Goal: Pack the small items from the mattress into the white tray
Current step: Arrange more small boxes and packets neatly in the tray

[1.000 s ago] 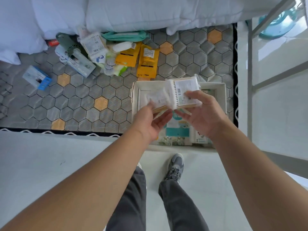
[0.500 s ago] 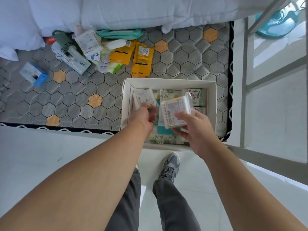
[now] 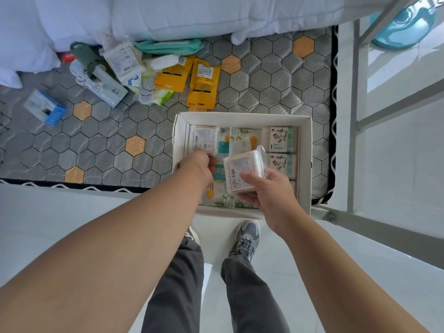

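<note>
Right hand (image 3: 266,191) grips a wrapped pack (image 3: 242,169) over the white tray (image 3: 242,116): likely light, stiff, slick, best held by its sides. Left hand (image 3: 199,164) touches another pack (image 3: 203,139) just ahead; whether it grips, I cannot tell.

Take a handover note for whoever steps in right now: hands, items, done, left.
Left hand touches the corner pack, far-left in the tray; grip hidden.
Right hand grips a second pack above the tray.
Done: tissues and small boxes are in.
To do: second pack, yellow pouches, fan, blue box, rest of the pile on the mattress.
</note>
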`<state>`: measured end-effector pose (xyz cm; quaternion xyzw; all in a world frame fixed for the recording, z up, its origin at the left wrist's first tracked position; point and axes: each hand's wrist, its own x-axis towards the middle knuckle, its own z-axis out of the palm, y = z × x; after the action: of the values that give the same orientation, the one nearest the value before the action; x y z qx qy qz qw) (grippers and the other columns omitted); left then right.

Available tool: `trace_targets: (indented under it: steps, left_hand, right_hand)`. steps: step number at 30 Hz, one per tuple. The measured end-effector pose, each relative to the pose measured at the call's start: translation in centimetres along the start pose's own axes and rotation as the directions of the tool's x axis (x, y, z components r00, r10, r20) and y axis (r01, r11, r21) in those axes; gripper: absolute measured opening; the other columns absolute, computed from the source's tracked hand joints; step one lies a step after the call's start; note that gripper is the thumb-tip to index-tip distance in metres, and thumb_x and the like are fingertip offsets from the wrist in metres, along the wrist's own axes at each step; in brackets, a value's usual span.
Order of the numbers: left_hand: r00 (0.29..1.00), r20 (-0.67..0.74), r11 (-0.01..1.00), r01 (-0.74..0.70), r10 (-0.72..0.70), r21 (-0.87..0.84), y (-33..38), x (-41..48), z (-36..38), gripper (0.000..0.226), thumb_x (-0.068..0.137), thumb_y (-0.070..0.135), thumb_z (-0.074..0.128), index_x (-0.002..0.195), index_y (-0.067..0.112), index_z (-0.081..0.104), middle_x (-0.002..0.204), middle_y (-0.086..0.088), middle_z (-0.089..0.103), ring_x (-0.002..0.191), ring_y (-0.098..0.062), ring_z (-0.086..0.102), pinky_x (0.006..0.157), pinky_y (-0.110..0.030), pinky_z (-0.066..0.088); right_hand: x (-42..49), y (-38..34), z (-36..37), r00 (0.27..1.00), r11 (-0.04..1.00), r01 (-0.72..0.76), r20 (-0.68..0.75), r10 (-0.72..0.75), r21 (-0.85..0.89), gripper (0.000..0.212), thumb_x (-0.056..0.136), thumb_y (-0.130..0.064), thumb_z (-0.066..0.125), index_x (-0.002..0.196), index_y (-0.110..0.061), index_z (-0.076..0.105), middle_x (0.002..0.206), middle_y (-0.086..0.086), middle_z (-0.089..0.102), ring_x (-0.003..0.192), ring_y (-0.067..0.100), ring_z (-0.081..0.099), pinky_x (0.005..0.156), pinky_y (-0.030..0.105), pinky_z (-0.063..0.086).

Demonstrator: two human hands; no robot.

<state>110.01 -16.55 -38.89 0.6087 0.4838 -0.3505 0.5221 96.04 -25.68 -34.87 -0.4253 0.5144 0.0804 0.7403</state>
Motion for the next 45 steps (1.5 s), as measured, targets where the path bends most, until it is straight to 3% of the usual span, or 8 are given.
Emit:
trace_targets:
  steps: [4, 8, 13, 16, 25, 34, 38, 45]
  left_hand:
    - [0.987, 0.156, 0.947, -0.092, 0.045, 0.307, 1.3, -2.6, -1.9, 0.049, 0.103, 0.042, 0.034, 0.113, 0.012, 0.071, 0.089, -0.010, 0.074, 0.073, -0.024, 0.068, 0.063, -0.031, 0.056]
    - [0.929, 0.325, 0.735, -0.344, 0.176, 0.584, 3.1, -4.9, -4.9, 0.028, 0.099, 0.031, 0.047, 0.109, 0.018, 0.069, 0.110, -0.002, 0.061, 0.104, -0.018, 0.054, 0.082, -0.030, 0.045]
    - [0.753, 0.602, -0.231, -0.557, 0.265, 0.798, 1.9, -6.5, -7.3, 0.038, 0.094, 0.010, 0.048, 0.131, 0.011, 0.058, 0.129, -0.009, 0.062, 0.096, -0.025, 0.064, 0.070, -0.035, 0.055]
    - [0.760, 0.627, -0.558, -0.451, 0.170, 0.697, 0.8, -5.6, -7.1, 0.047, 0.093, 0.012, 0.052, 0.139, 0.008, 0.052, 0.151, -0.010, 0.041, 0.119, -0.032, 0.057, 0.089, -0.043, 0.053]
    - [0.775, 0.622, -0.551, -0.473, 0.110, 0.687, -0.4, -4.1, -6.8, 0.048, 0.090, 0.017, 0.056, 0.136, 0.006, 0.053, 0.154, -0.018, 0.031, 0.106, -0.035, 0.062, 0.076, -0.039, 0.049]
    - [0.705, 0.675, -0.563, -0.474, 0.217, 0.677, -0.6, -4.3, -6.6, 0.032, 0.090, 0.017, 0.063, 0.121, 0.008, 0.062, 0.121, -0.013, 0.055, 0.099, -0.033, 0.063, 0.080, -0.040, 0.052]
    - [0.686, 0.685, -0.588, -0.457, 0.244, 0.667, 0.4, -4.6, -6.1, 0.018, 0.092, 0.014, 0.061, 0.107, 0.004, 0.066, 0.088, -0.010, 0.053, 0.086, -0.033, 0.063, 0.070, -0.036, 0.049]
    - [0.577, 0.764, -0.501, -0.590, 0.288, 0.634, 3.0, -3.3, -4.7, 0.008, 0.092, 0.012, 0.060, 0.093, 0.007, 0.066, 0.083, -0.004, 0.053, 0.077, -0.022, 0.056, 0.066, -0.030, 0.046]
  right_hand:
    - [1.0, 0.7, 1.3, 0.997, 0.992, -0.073, -0.036, 0.069, -0.099, 0.042, 0.089, -0.016, 0.077, 0.125, -0.007, 0.059, 0.109, 0.010, 0.075, 0.089, 0.025, 0.077, 0.085, 0.041, 0.063]
    - [2.4, 0.4, 4.3, 0.990, 0.964, -0.140, -0.038, 0.135, -0.227, 0.007, 0.095, -0.011, 0.068, 0.099, -0.013, 0.062, 0.102, 0.006, 0.071, 0.092, 0.023, 0.073, 0.084, 0.039, 0.063]
    - [4.8, 1.3, 7.6, 0.982, 0.900, -0.182, -0.122, 0.145, -0.397, 0.014, 0.096, -0.003, 0.058, 0.107, -0.003, 0.066, 0.099, 0.012, 0.071, 0.088, 0.025, 0.073, 0.081, 0.042, 0.064]
    - [5.2, 1.7, 8.6, 0.987, 0.767, -0.115, -0.161, 0.016, -0.631, 0.012, 0.091, -0.012, 0.065, 0.082, -0.005, 0.062, 0.089, 0.011, 0.072, 0.076, 0.023, 0.068, 0.057, 0.030, 0.056]
    - [5.2, 2.7, 8.6, 0.975, 0.565, 0.025, -0.104, -0.195, -0.825, 0.032, 0.086, -0.040, 0.072, 0.091, -0.009, 0.066, 0.086, 0.007, 0.071, 0.077, 0.028, 0.069, 0.066, 0.039, 0.060]
    - [5.3, 2.7, 8.1, 0.896, 0.402, 0.232, 0.033, -0.443, -0.886, 0.032, 0.091, -0.021, 0.064, 0.122, -0.015, 0.059, 0.121, 0.011, 0.054, 0.103, 0.034, 0.057, 0.081, 0.044, 0.053]
    - [6.2, 2.1, 8.0, 0.930, 0.493, 0.207, 0.013, -0.368, -0.845, 0.033, 0.089, -0.024, 0.070, 0.119, -0.013, 0.062, 0.121, 0.012, 0.054, 0.099, 0.031, 0.058, 0.086, 0.038, 0.051]
    - [6.6, 0.4, 7.3, 0.907, 0.492, 0.261, 0.037, -0.419, -0.831, 0.018, 0.092, -0.027, 0.068, 0.101, -0.012, 0.064, 0.091, 0.004, 0.069, 0.077, 0.020, 0.064, 0.067, 0.033, 0.054]
